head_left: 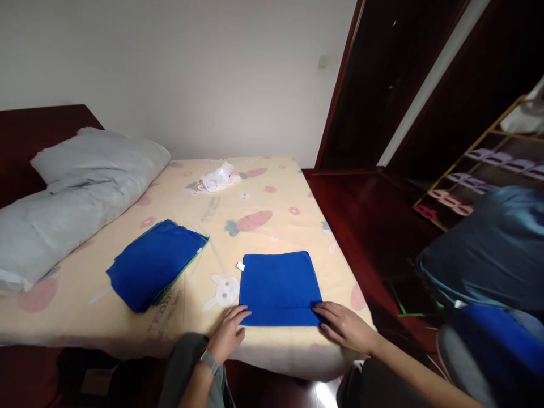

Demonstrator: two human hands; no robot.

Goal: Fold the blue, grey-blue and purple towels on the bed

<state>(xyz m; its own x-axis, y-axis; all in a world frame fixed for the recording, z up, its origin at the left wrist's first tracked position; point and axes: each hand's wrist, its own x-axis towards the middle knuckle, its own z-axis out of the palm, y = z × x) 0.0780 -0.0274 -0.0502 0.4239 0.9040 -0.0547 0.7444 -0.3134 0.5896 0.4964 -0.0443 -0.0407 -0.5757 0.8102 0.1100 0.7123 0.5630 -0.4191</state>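
Bed (272, 187) with a soft cartoon-print sheet runs ahead of both hands, with a puffy grey pillow (80, 187) far left and a loose stack of blue cloths (155, 263) ahead-left of the left hand (227, 334). Between the hands lies the blue cloth (278, 289), a flat matte rectangle with a narrow flap along its near edge. Left hand and right hand (346, 327) lie open, fingertips pressing its near corners, gripping nothing. Looks like mid-fold smoothing; another fold needs both corners pinched and lifted evenly.

One folded blue cloth (278, 286) and one stack of blue cloths (155, 263) lie on one bed (221, 243). Two grey pillows (102, 156), one white plastic bag (217, 177) and one shoe rack (464, 157) are there too.
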